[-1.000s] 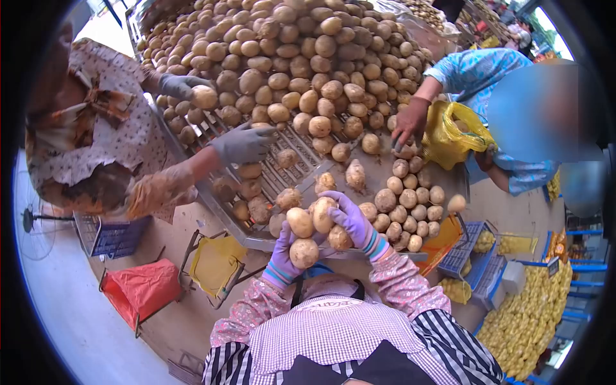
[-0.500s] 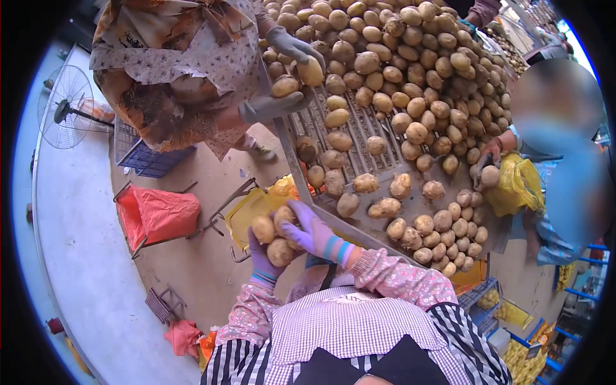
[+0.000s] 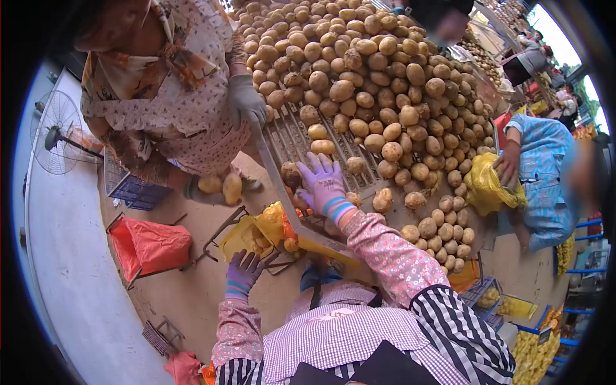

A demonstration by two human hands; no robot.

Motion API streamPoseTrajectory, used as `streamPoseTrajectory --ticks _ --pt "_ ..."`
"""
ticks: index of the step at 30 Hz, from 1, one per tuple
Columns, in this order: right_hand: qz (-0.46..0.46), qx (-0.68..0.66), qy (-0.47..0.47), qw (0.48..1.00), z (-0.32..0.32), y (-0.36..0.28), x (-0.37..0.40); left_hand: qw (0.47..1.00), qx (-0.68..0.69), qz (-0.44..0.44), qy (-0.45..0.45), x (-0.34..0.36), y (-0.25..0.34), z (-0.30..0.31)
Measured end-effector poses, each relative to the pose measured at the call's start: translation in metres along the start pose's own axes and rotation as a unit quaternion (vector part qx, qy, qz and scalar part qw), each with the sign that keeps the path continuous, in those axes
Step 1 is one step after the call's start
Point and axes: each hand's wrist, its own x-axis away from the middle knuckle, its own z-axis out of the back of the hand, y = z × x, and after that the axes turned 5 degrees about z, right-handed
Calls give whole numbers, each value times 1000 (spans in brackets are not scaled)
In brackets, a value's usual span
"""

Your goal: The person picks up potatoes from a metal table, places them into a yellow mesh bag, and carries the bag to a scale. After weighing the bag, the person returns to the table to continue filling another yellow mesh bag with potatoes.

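1. Left hand (image 3: 242, 269): purple glove, low in the view at 7 o'clock. The fingers are spread and hold nothing. It hovers just beside the lower edge of the yellow bag (image 3: 247, 232), which hangs open on a wire frame with a few potatoes inside.

2. Right hand (image 3: 325, 183): purple glove at frame centre, arm stretched over the metal rim (image 3: 276, 186). It lies palm down on the slatted bed (image 3: 289, 138) with the fingers fanned wide and closed on nothing. Whether anything sits under the palm cannot be told.

3. Loose potatoes: one dark potato (image 3: 290, 173) lies just beside the hand at 9 o'clock. A pale potato (image 3: 323, 147) lies at 12 o'clock of the fingertips, and another (image 3: 355, 165) at 2 o'clock.

4. Handling, as a judgement: each potato is firm, dense and rounded, with dry, dusty skin that gives the glove fair friction. It rolls readily on the slats. Cup it across the middle, thumb opposite the fingers. The skin bruises if it is dropped.

5. Main heap (image 3: 359, 58): fills the bed from 11 to 2 o'clock.

6. Other people:
- At 10 o'clock, a co-worker's grey glove (image 3: 247, 102) rests on the rim, and a lower hand holds two potatoes (image 3: 221, 187).
- At 3 o'clock, another person's hand (image 3: 510, 163) grips a second yellow sack (image 3: 487, 186).

7. Floor, 8 to 9 o'clock: red bag (image 3: 151, 244) and fan (image 3: 59, 131).
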Motion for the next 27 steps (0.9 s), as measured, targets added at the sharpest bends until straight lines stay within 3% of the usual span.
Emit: streamPoseTrajectory --ticks 2,4,7,10,13,15,16,17,18,19,20,21,23,25,27 --pt "-24 29 -31 999 9 28 2 1000 -13 0 -6 -2 -9 -7" --pt "-16 -16 -120 993 22 47 10 999 -34 -11 20 -6 -19 -25" --pt "-61 -25 -146 987 38 73 45 994 -104 -36 -2 -11 -30 -44" --pt "-83 -101 -65 989 37 101 113 986 -147 -82 4 -8 -38 -86" --pt "-123 -9 -61 990 36 128 183 968 -200 -147 -26 8 -40 -128" --pt "-114 21 -41 992 42 123 217 905 -339 -248 -72 15 -41 -156" --pt "-87 49 -30 995 45 121 224 903 -344 -245 -84 11 -42 -168" --pt "-96 56 -25 994 47 119 228 854 -397 -309 -132 9 -45 -178" --pt "-129 27 -40 990 52 111 229 797 -443 -370 -179 9 -48 -189" --pt "-161 -3 -56 985 56 106 229 795 -446 -365 -188 9 -55 -201" --pt "-197 -21 -78 977 53 104 230 749 -501 -378 -212 12 -63 -213" --pt "-201 -16 -76 977 48 96 231 700 -550 -392 -233 16 -71 -226" --pt "-318 -95 31 943 33 76 229 498 -624 -558 -225 17 -85 -250" --pt "-339 -110 21 934 36 58 215 486 -647 -542 -228 6 -98 -266" --pt "-319 -141 114 930 34 50 196 435 -688 -547 -194 1 -107 -279"
